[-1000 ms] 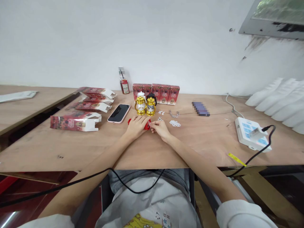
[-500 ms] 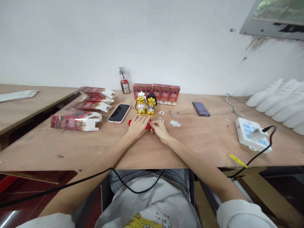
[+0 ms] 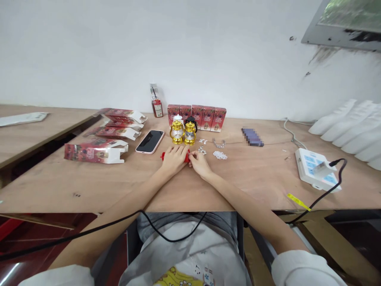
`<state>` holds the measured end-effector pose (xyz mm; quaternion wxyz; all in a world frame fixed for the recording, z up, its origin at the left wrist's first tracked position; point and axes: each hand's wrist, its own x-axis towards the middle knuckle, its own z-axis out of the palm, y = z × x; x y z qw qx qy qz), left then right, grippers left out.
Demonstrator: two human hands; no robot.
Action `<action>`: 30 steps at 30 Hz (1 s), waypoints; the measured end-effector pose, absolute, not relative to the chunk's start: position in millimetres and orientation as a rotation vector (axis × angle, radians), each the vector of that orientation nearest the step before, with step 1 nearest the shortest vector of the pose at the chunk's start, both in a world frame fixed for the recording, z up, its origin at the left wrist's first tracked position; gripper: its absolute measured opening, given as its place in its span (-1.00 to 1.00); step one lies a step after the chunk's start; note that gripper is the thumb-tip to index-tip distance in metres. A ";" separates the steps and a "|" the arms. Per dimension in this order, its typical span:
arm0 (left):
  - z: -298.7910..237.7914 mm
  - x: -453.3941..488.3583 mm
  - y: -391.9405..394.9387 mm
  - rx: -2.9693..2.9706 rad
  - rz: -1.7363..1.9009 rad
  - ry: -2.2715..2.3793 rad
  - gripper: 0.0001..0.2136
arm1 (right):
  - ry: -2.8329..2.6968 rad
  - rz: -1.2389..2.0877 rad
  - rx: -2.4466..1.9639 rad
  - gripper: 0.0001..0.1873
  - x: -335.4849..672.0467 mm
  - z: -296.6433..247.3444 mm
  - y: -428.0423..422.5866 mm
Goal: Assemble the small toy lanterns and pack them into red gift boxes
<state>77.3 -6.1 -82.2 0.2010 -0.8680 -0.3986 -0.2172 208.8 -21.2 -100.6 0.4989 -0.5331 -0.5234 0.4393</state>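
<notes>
A pale wall (image 3: 208,51) behind a wooden table (image 3: 253,186)
Left of the table, past a dark gap (image 3: 19,172), is a second wooden surface (image 3: 29,139); high above the table's right end sits a grey frame (image 3: 312,35) with a greenish pane (image 3: 351,14) — brown stains (image 3: 323,53) and small dark marks (image 3: 291,38) dot the wall around it. Below the table's left side, a glossy dark-red floor (image 3: 38,256) catches a white streak of light (image 3: 12,273).

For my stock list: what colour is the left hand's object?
The small object is red, best seen in head view.
</notes>
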 end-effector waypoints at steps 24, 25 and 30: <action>-81.2 68.9 -0.6 -2.511 -0.675 -1.034 -0.81 | -1.028 1.303 -1.185 -0.84 207.1 -90.9 -22.6; -81.3 68.7 -0.5 -2.505 -0.682 -1.033 -0.81 | -1.024 1.310 -1.175 -0.84 207.4 -90.7 -22.8; -82.4 67.7 0.8 -2.474 -0.697 -1.015 -0.80 | -1.014 1.334 -1.114 -0.88 209.0 -89.3 -24.5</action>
